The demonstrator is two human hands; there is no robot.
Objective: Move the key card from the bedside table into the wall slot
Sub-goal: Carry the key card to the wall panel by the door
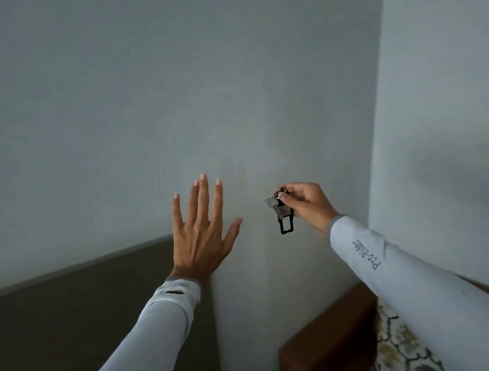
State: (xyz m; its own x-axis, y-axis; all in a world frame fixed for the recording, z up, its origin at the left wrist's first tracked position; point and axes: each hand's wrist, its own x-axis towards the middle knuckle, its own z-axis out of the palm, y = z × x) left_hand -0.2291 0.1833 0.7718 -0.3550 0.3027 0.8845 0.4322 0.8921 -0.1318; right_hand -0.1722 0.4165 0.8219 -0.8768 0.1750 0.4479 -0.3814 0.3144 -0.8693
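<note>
Here the right hand [306,201] is raised in front of a pale wall [106,109], its fingers pinched shut around the top of a key bunch [281,208]: a metal ring, a couple of small silver keys, and a flat black tag with a rectangular cut-out that hangs straight down below the fingers. Whether that black tag is the key card cannot be told; nothing else card-like shows. The bunch hangs free, close to the wall but not clearly touching it. To the left of it, the left hand [201,233] is held up with the back toward the camera, fingers spread wide and straight, thumb out to the right, gripping nothing; whether the palm rests on the wall cannot be told. The two hands are near each other with a bare strip of wall between them. Both arms wear light grey sleeves [433,301], the right one printed with "Pro-Rider". A dark headboard panel [69,321] fills the lower left, behind the left forearm. At the near right, a brown wooden piece of furniture [325,344] sits in the corner, with a patterned cushion [405,350] beside it under the right forearm.
</note>
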